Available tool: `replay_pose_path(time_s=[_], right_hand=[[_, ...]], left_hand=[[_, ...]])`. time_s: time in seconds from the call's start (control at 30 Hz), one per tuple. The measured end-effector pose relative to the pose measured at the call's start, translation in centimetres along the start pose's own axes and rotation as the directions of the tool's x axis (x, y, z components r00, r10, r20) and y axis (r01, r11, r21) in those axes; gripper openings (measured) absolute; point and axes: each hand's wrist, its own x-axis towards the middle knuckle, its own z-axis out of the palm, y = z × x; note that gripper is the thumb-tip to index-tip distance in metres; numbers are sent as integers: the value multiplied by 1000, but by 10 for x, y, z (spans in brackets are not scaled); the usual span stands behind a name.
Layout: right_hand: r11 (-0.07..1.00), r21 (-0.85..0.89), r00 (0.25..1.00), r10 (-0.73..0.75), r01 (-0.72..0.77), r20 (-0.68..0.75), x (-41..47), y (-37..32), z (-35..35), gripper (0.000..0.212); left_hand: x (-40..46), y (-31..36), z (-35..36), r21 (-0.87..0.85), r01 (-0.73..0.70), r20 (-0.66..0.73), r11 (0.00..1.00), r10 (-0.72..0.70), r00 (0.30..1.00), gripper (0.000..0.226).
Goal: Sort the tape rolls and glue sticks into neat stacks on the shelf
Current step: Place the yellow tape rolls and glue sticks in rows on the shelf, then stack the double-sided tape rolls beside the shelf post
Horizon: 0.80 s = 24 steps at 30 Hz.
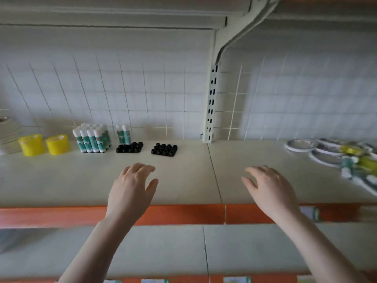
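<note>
Two hands hover over the near part of the shelf [183, 180], palms down, both empty with fingers loosely spread: the left hand [130, 188] near the middle, the right hand [269, 190] further right, well apart from each other. Far left, by the wire grid back, two yellow tape rolls [44, 144] stand side by side, with a stack of pale rolls [8, 135] at the left edge. Right of the yellow ones, a block of glue sticks [91, 139] stands upright in a black tray, then a second black tray [129, 148] holding only two glue sticks [123, 134] at its far side, then a third black tray [164, 149] with none. Far right lies a loose heap [346, 158] of flat tape rolls, yellow tape and glue sticks (blurred, so the count is unclear).
</note>
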Motion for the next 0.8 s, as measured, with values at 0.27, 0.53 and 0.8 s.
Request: replay_pose_path(time_s=[0.27, 0.53, 0.8], right_hand=[[995, -25, 979, -98, 95, -177, 10, 182, -16, 17], [995, 5, 973, -95, 99, -208, 25, 324, -44, 11], [995, 32, 961, -83, 95, -264, 17, 373, -50, 13]], left_hand=[[4, 157, 86, 3, 38, -47, 999, -38, 998, 28], [26, 294, 147, -27, -3, 22, 1000, 4, 1000, 28], [49, 350, 185, -3, -103, 153, 995, 102, 983, 31]])
